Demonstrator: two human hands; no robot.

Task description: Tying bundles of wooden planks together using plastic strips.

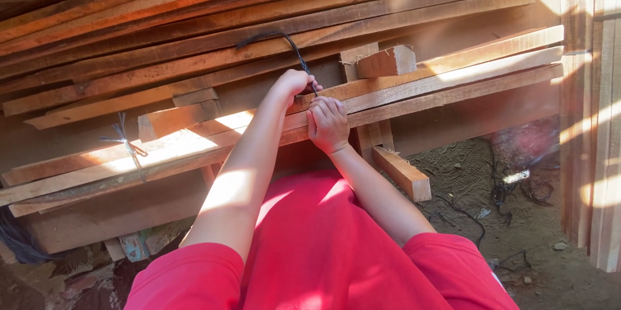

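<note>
A bundle of long wooden slats [453, 74] lies across in front of me. A black cord [284, 37] arcs up over the planks and runs down into my left hand [292, 84], which is closed on it at the top edge of the bundle. My right hand [328, 124] sits just below, fingers curled against the slats where the cord comes down; whether it also grips the cord is hidden. My red-clad legs [317, 252] fill the lower middle of the view.
A large stack of reddish planks [162, 12] slopes behind the bundle. A bluish string tie [127, 144] wraps the slats at left. A short wood block [387, 62] rests on top. Black cords [517, 190] lie on the dirt ground at right, next to upright boards [598, 155].
</note>
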